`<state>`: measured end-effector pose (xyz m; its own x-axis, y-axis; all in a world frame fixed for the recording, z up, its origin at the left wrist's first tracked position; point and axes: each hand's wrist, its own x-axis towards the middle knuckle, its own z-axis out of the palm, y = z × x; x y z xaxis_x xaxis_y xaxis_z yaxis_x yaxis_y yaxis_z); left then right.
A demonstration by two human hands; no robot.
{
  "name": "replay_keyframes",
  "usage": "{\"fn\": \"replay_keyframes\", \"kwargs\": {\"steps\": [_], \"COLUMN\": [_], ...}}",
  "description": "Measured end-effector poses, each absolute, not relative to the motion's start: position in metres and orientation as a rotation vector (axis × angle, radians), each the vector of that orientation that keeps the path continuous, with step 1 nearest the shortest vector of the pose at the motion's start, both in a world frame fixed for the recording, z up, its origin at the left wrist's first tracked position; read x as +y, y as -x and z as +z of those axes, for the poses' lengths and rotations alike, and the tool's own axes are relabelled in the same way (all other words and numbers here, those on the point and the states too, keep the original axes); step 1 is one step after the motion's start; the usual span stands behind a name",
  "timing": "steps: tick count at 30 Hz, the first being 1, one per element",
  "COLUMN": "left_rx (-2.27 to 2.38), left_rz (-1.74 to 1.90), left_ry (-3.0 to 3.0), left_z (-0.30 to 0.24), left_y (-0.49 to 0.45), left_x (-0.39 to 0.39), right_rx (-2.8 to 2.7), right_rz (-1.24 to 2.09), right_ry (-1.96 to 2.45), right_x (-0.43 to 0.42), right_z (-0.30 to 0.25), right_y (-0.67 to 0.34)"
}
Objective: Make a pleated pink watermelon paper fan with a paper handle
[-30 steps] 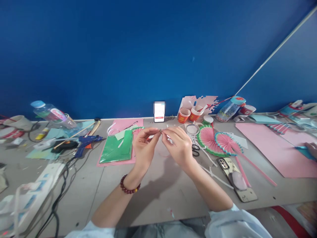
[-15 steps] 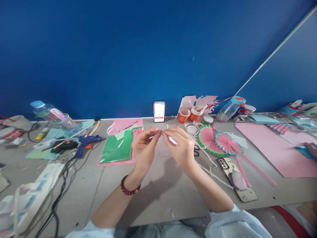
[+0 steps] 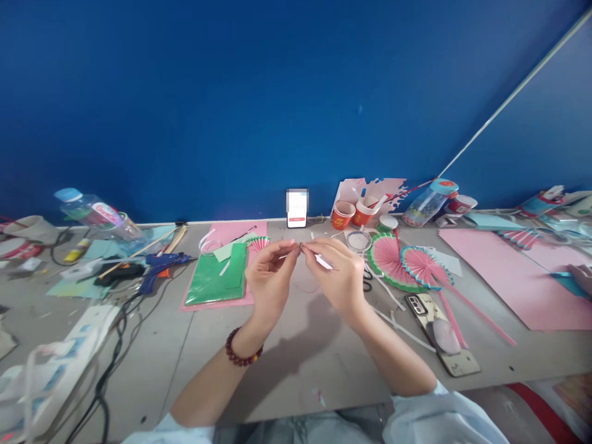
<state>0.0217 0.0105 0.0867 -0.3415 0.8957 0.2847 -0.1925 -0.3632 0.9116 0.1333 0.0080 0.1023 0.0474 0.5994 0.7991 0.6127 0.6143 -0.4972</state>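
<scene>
My left hand [image 3: 272,274] and my right hand [image 3: 335,268] meet fingertip to fingertip above the middle of the desk. Both are pinched closed on a tiny dark piece [image 3: 301,245], too small to name. A thin pink strand [image 3: 308,290] shows faintly below the fingers. Left of my left hand lie a green paper pack [image 3: 215,277] and a small folded pink-and-green fan [image 3: 259,243]. Beyond my right hand are black-handled scissors [image 3: 367,280], mostly hidden, and a roll of clear tape [image 3: 359,240].
A phone [image 3: 296,209] leans on the blue wall. Paper cups [image 3: 343,216], pleated round fans [image 3: 393,262] and another phone [image 3: 446,339] lie rightward. At left are a glue gun [image 3: 161,268], a bottle [image 3: 99,213] and a power strip [image 3: 69,364]. Another person's hand [image 3: 580,273] rests far right.
</scene>
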Motion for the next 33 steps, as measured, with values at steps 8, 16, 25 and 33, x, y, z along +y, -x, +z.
{"fn": "replay_keyframes", "kwargs": {"steps": [8,16,25,33], "left_rx": [1.064,1.032,0.969,0.925], "left_rz": [1.778,1.734,1.718,1.812], "left_ry": [-1.113,-1.105,-1.027,-0.853], "left_z": [0.084,0.082,0.081,0.088], "left_y": [-0.023,-0.021,-0.014,0.015], "left_x": [0.011,0.013,0.024,0.048], "right_rx": [-1.628,-1.601,-1.535,-1.399], "right_rz": [-0.123,0.044,0.226,0.465], "right_ry": [1.039,1.069,1.14,1.199], "right_x": [0.01,0.01,0.018,0.039], "right_z": [0.099,0.102,0.1,0.095], "right_y": [-0.132,-0.131,-0.139,-0.162]}}
